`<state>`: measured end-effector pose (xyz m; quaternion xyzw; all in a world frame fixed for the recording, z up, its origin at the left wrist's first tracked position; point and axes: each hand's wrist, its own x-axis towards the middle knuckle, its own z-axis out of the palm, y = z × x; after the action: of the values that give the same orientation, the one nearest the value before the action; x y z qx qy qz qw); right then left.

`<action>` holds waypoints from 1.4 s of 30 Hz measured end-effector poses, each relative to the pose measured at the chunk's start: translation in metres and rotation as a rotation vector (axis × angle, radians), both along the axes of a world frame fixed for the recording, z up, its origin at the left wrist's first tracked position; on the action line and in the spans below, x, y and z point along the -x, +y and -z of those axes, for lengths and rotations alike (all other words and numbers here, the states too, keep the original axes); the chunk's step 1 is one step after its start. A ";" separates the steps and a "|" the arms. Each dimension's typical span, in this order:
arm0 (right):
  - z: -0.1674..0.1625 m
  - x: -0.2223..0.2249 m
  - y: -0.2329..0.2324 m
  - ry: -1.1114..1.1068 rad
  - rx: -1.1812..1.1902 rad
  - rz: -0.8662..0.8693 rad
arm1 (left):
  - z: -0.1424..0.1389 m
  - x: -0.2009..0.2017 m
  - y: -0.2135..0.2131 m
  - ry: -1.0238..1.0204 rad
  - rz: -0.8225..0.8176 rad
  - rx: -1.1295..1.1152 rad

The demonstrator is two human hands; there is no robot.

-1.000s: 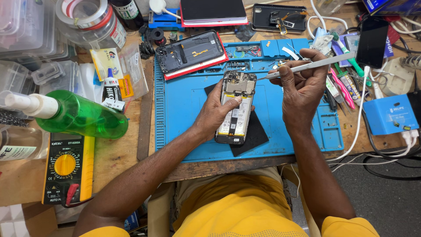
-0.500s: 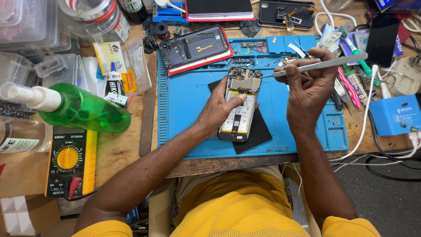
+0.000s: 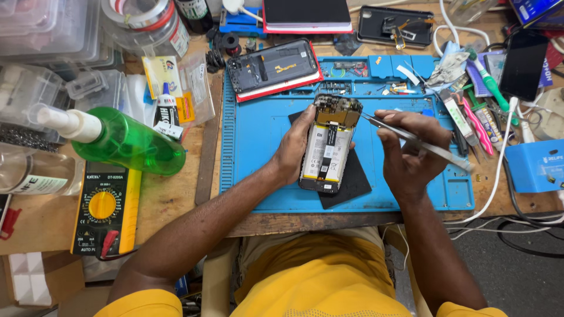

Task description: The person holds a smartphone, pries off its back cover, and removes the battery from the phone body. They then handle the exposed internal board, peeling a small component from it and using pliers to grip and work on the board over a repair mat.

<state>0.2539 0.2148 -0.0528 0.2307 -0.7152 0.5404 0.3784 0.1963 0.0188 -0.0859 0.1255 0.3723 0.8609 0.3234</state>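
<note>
The right hand (image 3: 411, 154) has swung its pinched tweezers (image 3: 411, 138) down to the opened phone (image 3: 328, 147), which the left hand (image 3: 296, 149) grips over the blue mat (image 3: 258, 141), apparently probing its top edge.

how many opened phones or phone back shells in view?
3: opened phone in the left hand, red-edged shell on the blue mat, black shell at top. Clutter may hide more.

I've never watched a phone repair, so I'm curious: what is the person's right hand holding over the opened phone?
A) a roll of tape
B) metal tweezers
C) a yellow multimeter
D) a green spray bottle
B: the right hand grips slim metal tweezers whose tip reaches the top of the opened phone, which the left hand steadies on the blue mat.
</note>
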 end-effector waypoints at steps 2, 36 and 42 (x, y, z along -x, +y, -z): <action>0.000 -0.004 -0.001 0.037 -0.102 0.022 | 0.001 0.001 0.000 -0.079 0.031 -0.036; -0.022 0.034 0.006 -0.616 0.081 0.017 | 0.003 0.004 0.000 0.044 -0.028 -0.016; -0.023 0.032 0.010 -0.547 0.304 -0.014 | -0.005 0.003 0.000 0.006 -0.005 -0.046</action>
<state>0.2220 0.2246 -0.0301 0.0221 -0.6998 0.6859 0.1984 0.1931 0.0186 -0.0808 0.1345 0.3538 0.8695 0.3173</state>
